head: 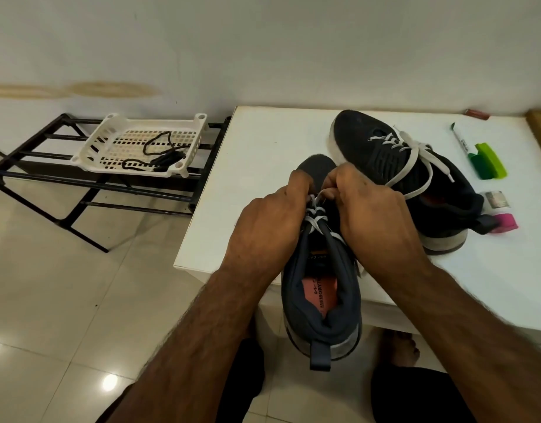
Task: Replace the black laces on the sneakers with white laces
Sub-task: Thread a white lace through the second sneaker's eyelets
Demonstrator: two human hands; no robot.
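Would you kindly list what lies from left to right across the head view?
Black rack → white basket holding black laces → left hand → right hand → marker → green block

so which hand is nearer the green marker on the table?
Right. The right hand works the white lace on the near sneaker, on the side toward the green marker. The left hand is across the sneaker, farther away.

My fingers [330, 181] hide the white lace [316, 222] ends above the near sneaker [321, 288], and its insole print is partly unreadable.
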